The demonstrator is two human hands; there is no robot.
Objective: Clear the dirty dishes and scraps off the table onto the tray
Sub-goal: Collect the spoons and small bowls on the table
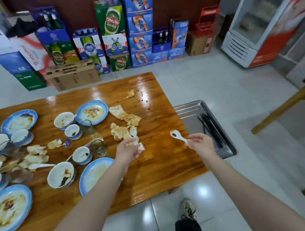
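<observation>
My right hand (201, 144) holds a white soup spoon (177, 135) by its handle, above the table's right edge beside the steel tray (186, 111). Black chopsticks (211, 129) lie in the tray. My left hand (128, 151) grips another white spoon (133, 134) over crumpled stained napkins (125, 115) on the wooden table (161, 162). Dirty blue-rimmed plates (93, 111), white bowls (61, 174), small cups (81, 154) and glasses (98, 147) crowd the table's left half.
Stacked beer cartons (112, 34) line the far wall. A glass-door fridge (261, 21) stands at the right. A wooden bench leg (279, 109) crosses the tiled floor at right. My shoes (188, 209) are below the table's front edge.
</observation>
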